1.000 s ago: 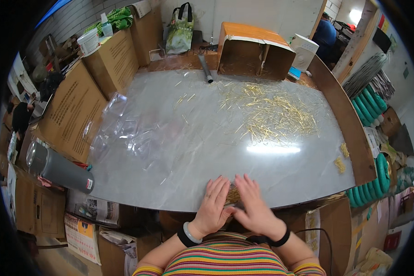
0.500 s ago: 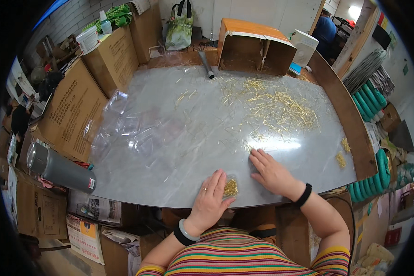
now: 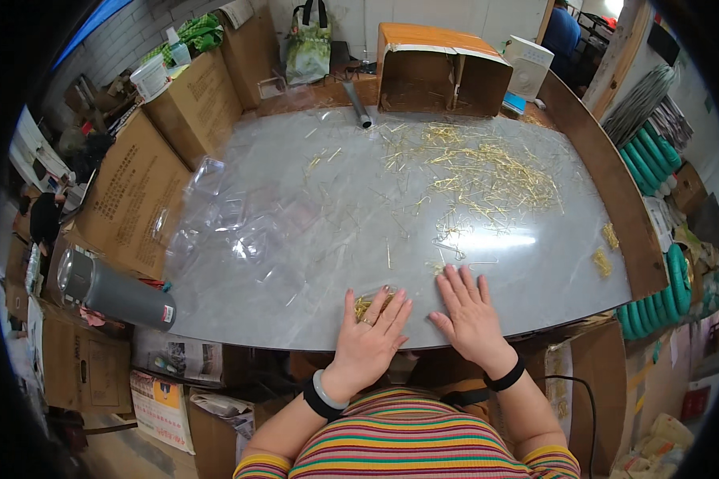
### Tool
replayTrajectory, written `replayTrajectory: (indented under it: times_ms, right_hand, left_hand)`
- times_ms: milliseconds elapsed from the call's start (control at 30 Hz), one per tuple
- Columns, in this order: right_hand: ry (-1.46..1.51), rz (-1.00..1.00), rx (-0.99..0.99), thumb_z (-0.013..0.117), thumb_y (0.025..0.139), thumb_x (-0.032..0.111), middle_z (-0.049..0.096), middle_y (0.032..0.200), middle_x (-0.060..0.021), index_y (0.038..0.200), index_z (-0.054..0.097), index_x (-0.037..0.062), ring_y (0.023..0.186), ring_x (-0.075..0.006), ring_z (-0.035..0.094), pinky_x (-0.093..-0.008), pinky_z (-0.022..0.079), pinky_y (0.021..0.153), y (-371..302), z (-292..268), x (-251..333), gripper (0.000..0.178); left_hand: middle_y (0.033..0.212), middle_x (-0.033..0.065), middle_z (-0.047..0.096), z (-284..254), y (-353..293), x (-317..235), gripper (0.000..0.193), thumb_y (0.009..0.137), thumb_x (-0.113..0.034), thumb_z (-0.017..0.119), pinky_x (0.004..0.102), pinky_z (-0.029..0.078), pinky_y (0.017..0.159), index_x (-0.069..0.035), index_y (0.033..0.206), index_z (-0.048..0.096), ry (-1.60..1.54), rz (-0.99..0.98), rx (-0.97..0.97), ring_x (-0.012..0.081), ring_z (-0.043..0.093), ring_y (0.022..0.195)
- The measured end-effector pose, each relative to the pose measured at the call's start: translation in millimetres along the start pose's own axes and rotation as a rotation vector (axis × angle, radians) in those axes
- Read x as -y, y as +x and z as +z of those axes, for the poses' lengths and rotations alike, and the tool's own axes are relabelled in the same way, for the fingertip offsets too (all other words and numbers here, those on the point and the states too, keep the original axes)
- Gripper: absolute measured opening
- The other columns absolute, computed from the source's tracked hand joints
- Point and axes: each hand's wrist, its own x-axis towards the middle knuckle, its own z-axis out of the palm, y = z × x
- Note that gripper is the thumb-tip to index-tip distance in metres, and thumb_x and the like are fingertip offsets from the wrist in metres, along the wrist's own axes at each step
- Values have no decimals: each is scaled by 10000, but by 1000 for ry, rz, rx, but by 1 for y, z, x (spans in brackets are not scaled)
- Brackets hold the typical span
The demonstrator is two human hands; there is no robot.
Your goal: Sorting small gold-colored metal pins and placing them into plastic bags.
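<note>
My left hand (image 3: 367,339) rests near the front edge of the table, fingers stretched out over a small bundle of thin gold wire pieces (image 3: 366,306). The fingers partly hide that bundle. To its right, my right hand (image 3: 473,323) lies flat with fingers spread and nothing in it. Just beyond its fingertips are a few loose gold wire pieces (image 3: 447,239). A wide heap of gold wire pieces (image 3: 499,176), some bent at the ends, is scattered over the far right of the grey tabletop (image 3: 335,263).
Clear plastic boxes (image 3: 232,211) stand on the left, near a grey flask (image 3: 124,295) and cardboard boxes (image 3: 128,188). At the back are a dark tube (image 3: 358,105) and an open-fronted orange-topped box (image 3: 445,72). Small gold bundles (image 3: 601,262) lie by the right wooden rim (image 3: 607,188).
My left hand has moved over the gold bundle, which was beside its thumb before. My right hand has turned more upright and spread its fingers.
</note>
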Motion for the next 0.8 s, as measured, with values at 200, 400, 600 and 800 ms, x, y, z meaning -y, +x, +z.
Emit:
replayTrajectory:
  times_ms: [200, 400, 600, 800]
  right_hand:
    - [-69, 47, -127, 577, 982, 380, 415, 1534, -196, 1427, 527, 97, 1434, -451, 336, -580, 241, 1185, 13, 2, 2, 529]
    - [229, 12, -253, 718, 876, 215, 526, 1341, -179, 1242, 611, 102, 1305, -432, 446, -520, 363, 1108, 7, 9, 6, 398]
    - [493, 2, -329, 803, 783, 151, 548, 1299, -146, 1079, 678, 91, 1261, -380, 477, -467, 421, 1033, 5, -1, 38, 327]
    - [459, -26, -325, 823, 756, 192, 549, 1324, -127, 1091, 677, 110, 1315, -380, 441, -507, 391, 1054, 15, 2, 43, 373]
  left_hand:
    - [1539, 127, 442, 0, 0, -1, 670, 865, -278, 721, 667, 177, 1169, -37, 1448, 494, 3, 11, 28, 398, 343, 1451]
    - [1554, 176, 404, 4, -3, 3, 744, 875, -290, 736, 632, 159, 1194, 0, 1483, 421, -82, -67, -45, 424, 283, 1481]
    - [1524, 211, 419, 2, 0, 12, 793, 877, -315, 750, 621, 167, 1195, 38, 1485, 384, -115, -156, -93, 416, 328, 1456]
    - [1470, 199, 466, 6, -4, 13, 755, 874, -366, 731, 609, 209, 1191, 42, 1443, 450, -45, -134, -39, 371, 395, 1408]
